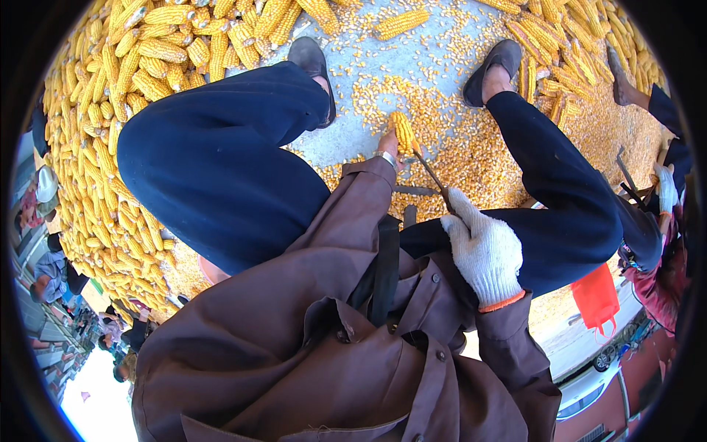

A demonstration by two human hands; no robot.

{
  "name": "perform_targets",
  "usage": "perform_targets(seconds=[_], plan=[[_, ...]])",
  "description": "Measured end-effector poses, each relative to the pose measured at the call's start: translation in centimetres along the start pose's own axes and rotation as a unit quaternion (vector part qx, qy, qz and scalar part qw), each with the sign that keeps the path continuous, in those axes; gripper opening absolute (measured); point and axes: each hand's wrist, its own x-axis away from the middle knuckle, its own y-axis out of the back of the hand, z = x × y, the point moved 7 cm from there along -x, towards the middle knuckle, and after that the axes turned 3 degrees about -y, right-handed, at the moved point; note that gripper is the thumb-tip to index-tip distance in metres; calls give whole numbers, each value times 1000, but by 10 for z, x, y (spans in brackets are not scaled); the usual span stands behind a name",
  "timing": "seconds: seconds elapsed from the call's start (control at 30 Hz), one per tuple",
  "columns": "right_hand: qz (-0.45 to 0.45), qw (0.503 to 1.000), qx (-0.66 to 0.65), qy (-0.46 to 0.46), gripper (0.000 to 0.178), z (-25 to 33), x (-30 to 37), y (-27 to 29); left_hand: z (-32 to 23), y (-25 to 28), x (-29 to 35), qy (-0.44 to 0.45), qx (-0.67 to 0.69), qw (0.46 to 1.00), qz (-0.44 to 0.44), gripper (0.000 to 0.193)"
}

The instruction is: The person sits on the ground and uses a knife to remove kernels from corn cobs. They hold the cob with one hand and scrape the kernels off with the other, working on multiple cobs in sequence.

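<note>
My bare left hand [389, 144], with a watch at its wrist, is closed round a yellow corn cob [402, 131] held between my lower legs. In a white knitted glove, my right hand [486, 250] grips a thin dark metal rod tool [431, 172]; the glove hides its handle. The rod's tip reaches the near end of the cob, beside my left fingers. Loose corn kernels [471, 162] lie heaped on the ground below and to the right of the cob.
Big piles of corn cobs [103, 155] rise at the left and cobs [567, 51] lie at the far right. Near my knees is a flat dark bar [416, 190]. A red bag [595, 298] and another person's gloved hand [666, 190] are at the right.
</note>
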Motion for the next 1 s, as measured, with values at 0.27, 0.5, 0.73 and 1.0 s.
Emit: perform_targets(seconds=[0.27, 0.5, 0.73, 1.0], plan=[[72, 997, 3, -30, 25, 1, -38, -10, 6, 15, -19, -6, -5, 1000, 19, 39], [18, 997, 50, -56, 31, 5, -14, -35, 9, 19, -21, -8, -15, 1000, 22, 39], [43, 988, 71, -129, 35, 1, -30, -66, 6, 19, -21, -16, -26, 999, 31, 40], [10, 986, -64, -150, 36, -12, -34, -57, 9, 18, -20, -21, -36, 999, 30, 40]])
